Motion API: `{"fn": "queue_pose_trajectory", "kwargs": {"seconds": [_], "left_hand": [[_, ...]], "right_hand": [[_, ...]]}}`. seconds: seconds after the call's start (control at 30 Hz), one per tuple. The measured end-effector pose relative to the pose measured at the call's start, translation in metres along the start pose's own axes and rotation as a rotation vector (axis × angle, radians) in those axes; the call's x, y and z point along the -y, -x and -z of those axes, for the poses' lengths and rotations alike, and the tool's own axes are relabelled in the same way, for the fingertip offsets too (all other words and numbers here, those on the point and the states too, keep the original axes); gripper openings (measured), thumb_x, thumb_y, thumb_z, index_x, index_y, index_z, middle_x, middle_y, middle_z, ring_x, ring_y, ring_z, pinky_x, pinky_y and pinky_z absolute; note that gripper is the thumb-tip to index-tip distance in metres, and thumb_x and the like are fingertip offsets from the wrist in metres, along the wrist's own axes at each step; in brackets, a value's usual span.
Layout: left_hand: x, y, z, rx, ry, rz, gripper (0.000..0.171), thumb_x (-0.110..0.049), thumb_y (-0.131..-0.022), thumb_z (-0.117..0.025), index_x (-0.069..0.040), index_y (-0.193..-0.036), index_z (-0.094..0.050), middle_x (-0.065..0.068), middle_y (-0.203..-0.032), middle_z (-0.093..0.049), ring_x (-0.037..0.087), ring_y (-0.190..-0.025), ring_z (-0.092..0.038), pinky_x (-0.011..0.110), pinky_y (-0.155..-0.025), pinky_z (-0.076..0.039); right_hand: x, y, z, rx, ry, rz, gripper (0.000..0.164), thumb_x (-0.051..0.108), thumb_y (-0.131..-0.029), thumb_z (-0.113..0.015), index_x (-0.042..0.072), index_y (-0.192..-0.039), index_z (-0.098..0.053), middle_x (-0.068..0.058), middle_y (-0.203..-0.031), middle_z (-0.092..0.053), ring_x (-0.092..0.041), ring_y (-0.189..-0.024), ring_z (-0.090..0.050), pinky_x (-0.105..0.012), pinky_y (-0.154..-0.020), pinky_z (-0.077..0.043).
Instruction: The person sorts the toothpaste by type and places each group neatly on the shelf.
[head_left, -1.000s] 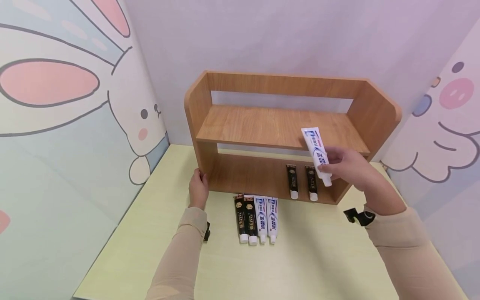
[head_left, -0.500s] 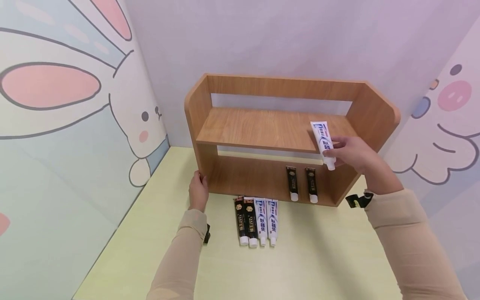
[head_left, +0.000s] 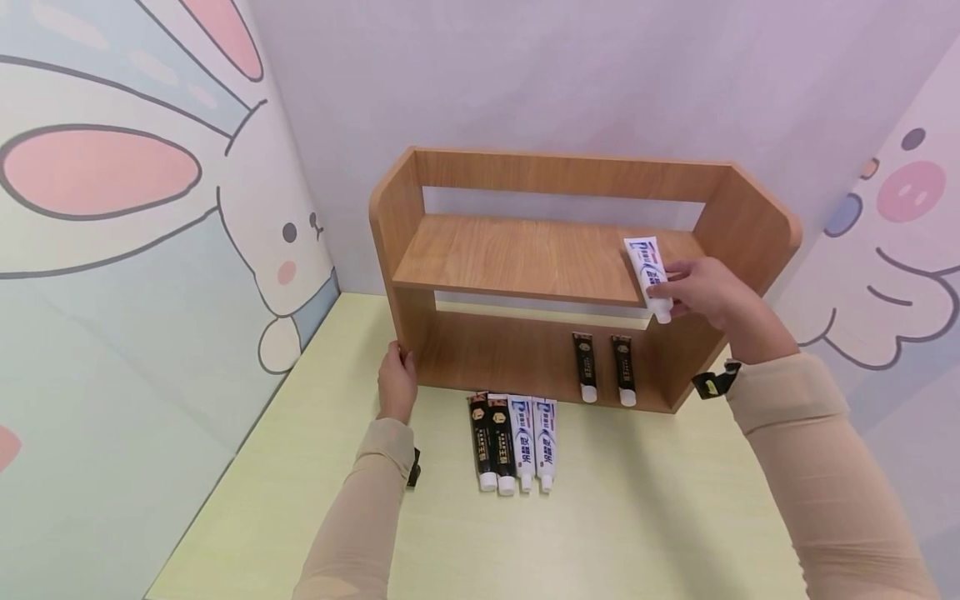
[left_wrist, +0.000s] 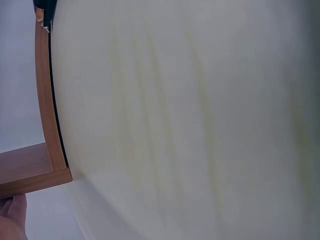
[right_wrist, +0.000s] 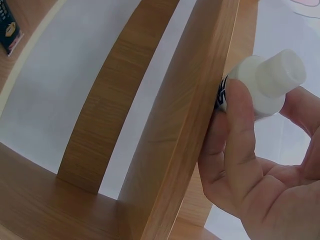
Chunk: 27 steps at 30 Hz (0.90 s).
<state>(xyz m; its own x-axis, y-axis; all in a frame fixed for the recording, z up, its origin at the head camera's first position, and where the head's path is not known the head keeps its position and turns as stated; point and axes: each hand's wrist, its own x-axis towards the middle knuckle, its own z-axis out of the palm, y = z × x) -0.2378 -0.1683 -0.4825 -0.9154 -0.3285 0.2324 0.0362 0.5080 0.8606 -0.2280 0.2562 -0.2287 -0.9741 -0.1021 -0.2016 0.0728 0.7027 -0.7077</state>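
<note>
Right hand point(head_left: 708, 292): fingers pinch one white tube point(head_left: 647, 271) at rack's point(head_left: 510, 250) upper front edge, right end; long axis front-to-back, cap toward person. Left hand point(head_left: 396, 383) touches rack's left side, finger curl unclear. Count: two black tubes point(head_left: 584, 367) on rack's lower board; before rack, on desk point(head_left: 465, 542), two black, two white.

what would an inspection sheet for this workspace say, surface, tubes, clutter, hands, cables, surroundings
surface: pale yellow table, bearing a wooden shelf
job's things: held white tube at the upper board's right end, contact unclear; two black tubes on the lower board; two black and two white tubes side by side on the table
clutter: nothing seen
hands: left hand touches the shelf's lower left side; right hand grips the held tube near its cap
cables: nothing seen
surroundings: plain back wall, cartoon rabbit on the left wall
</note>
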Motion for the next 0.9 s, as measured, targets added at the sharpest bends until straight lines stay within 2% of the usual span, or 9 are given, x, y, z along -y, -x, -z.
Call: {"fn": "queue_pose_trajectory", "kwargs": {"seconds": [0.2,0.5,0.77,0.9], "left_hand": [[0.0,0.001,0.0,-0.007,0.007,-0.006,0.025,-0.012,-0.102,-0.052,-0.001,-0.124,-0.048,0.02,-0.12,-0.057,0.035,-0.107,-0.057,0.051,-0.091,-0.047],[-0.002,0.001,-0.001,-0.003,0.0,-0.015,0.022,-0.012,-0.102,-0.051,-0.001,-0.121,-0.048,0.02,-0.116,-0.058,0.035,-0.105,-0.057,0.051,-0.089,-0.048],[-0.002,-0.002,-0.003,-0.013,-0.013,-0.032,0.022,-0.012,-0.102,-0.051,-0.001,-0.121,-0.049,0.02,-0.115,-0.058,0.035,-0.104,-0.058,0.051,-0.088,-0.048],[-0.002,-0.001,-0.005,-0.002,-0.022,-0.018,0.025,-0.013,-0.103,-0.05,-0.001,-0.124,-0.048,0.02,-0.119,-0.057,0.035,-0.107,-0.058,0.051,-0.089,-0.048]], "right_hand": [[0.001,-0.008,0.001,0.0,-0.001,-0.028,0.066,0.029,-0.096,-0.064,-0.008,-0.143,-0.037,-0.028,-0.13,-0.041,-0.03,-0.095,-0.05,-0.026,-0.072,-0.05],[0.0,-0.013,0.003,-0.002,0.002,-0.045,0.061,0.028,-0.099,-0.059,-0.011,-0.141,-0.038,-0.027,-0.126,-0.041,-0.026,-0.089,-0.048,-0.027,-0.068,-0.048],[-0.001,-0.013,0.001,-0.044,0.001,-0.048,0.063,0.033,-0.098,-0.058,-0.011,-0.14,-0.04,-0.028,-0.131,-0.04,-0.032,-0.099,-0.046,-0.031,-0.076,-0.047],[-0.004,-0.013,0.001,-0.051,0.014,-0.041,0.061,0.033,-0.099,-0.056,-0.012,-0.138,-0.043,-0.028,-0.128,-0.042,-0.033,-0.099,-0.045,-0.033,-0.075,-0.045]]}}
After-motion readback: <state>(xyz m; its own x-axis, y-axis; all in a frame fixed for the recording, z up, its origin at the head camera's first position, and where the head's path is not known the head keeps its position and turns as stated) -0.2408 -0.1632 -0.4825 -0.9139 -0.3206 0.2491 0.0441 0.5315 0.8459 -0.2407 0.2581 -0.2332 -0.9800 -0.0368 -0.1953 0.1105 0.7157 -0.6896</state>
